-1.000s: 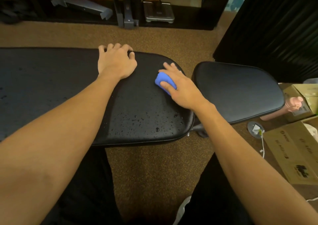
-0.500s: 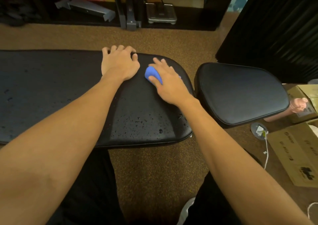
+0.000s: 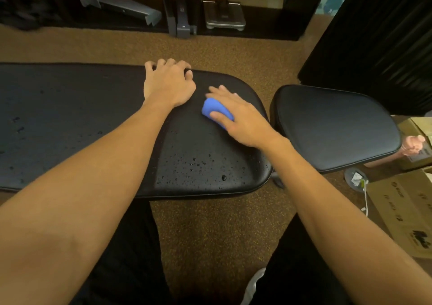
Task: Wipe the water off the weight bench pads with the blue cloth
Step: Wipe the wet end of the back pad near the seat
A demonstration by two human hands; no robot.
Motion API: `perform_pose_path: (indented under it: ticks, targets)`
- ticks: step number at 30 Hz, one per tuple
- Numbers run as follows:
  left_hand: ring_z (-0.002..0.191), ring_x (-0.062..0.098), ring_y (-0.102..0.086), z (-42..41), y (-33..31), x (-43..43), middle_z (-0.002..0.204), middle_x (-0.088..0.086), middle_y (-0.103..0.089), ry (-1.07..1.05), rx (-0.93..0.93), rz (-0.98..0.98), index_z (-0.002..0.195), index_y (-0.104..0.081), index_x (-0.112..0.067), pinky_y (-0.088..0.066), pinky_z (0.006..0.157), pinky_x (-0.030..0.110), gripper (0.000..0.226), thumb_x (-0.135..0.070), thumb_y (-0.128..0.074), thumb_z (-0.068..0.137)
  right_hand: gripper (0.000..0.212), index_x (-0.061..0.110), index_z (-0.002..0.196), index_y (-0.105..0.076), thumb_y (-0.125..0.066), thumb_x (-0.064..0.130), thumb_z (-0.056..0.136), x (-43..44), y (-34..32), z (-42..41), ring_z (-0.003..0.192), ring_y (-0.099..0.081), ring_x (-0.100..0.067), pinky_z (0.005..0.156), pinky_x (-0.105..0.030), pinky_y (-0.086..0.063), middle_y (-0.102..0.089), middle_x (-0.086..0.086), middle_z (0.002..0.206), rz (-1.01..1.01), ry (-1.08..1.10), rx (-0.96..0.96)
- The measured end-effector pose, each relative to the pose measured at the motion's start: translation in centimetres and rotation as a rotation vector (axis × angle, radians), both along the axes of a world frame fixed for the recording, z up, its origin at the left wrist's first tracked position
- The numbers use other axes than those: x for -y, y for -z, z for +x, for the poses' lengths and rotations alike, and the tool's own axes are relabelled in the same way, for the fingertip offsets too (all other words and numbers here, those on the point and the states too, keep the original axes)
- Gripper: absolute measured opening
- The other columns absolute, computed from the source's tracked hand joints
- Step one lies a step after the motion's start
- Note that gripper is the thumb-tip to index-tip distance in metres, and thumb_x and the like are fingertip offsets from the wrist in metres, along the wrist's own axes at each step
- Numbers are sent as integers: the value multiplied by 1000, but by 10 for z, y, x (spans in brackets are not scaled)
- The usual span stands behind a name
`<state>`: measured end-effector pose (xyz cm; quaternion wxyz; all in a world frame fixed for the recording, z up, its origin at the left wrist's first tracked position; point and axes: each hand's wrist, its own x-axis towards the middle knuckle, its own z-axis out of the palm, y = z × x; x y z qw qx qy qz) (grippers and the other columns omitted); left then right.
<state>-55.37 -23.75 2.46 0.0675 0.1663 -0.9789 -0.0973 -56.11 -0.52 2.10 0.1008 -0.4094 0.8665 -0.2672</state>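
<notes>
Wiping in progress. Right hand [image 3: 238, 118] presses the balled blue cloth [image 3: 216, 109] on the back pad [image 3: 93, 108], fingers clamped over it. Left hand [image 3: 168, 85] braces, fingers curled over the far edge. Droplets [image 3: 198, 164] lie nearer: next stroke probably pulls toward them.

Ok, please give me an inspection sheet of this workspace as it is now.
Surface: long pad carries water drops along its near edge and left part; seat pad shows none.
Job's things: blue cloth bunched on the long pad, near its rounded end.
Clutter: cardboard boxes on floor at right.
Grips: left hand holds the long pad's far edge; right hand holds the blue cloth down.
Cables: white cable on floor beside the boxes.
Surroundings: brown carpet; scale on a shelf behind.
</notes>
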Motion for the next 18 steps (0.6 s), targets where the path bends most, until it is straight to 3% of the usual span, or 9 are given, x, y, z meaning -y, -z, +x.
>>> perform_pose_path:
  ticks: [4, 10, 15, 18]
  targets:
    - [137, 33, -49, 1, -2, -1, 145, 10, -61, -3, 13, -2, 147, -60, -26, -23, 120, 53, 47, -38, -36, 109, 54, 23, 161, -40, -50, 37, 110, 6, -1, -18, 163, -11, -19, 132, -45, -10, -26, 4, 173, 1, 235, 7]
    - [137, 34, -49, 1, -1, -1, 145, 11, -62, 0, -1, 2, 146, -61, -26, -24, 119, 53, 47, -38, -36, 109, 53, 24, 160, -43, -54, 36, 109, -22, -2, 20, 161, -16, -12, 130, -34, -8, -31, 5, 171, -28, 48, 33]
    - [137, 36, -49, 3, -3, -1, 144, 12, -62, 7, 5, -7, 147, -60, -26, -24, 119, 54, 47, -39, -35, 109, 53, 22, 161, -40, -51, 35, 111, -46, -2, 5, 163, -10, -19, 132, -45, -11, -26, 5, 173, -78, 305, 107]
    - [136, 37, -49, 2, -3, -1, 143, 13, -62, 14, 8, -14, 147, -60, -26, -24, 119, 55, 47, -40, -35, 109, 52, 21, 160, -41, -53, 32, 110, -45, -1, 21, 162, -13, -17, 133, -41, -8, -29, 4, 172, -68, 237, 77]
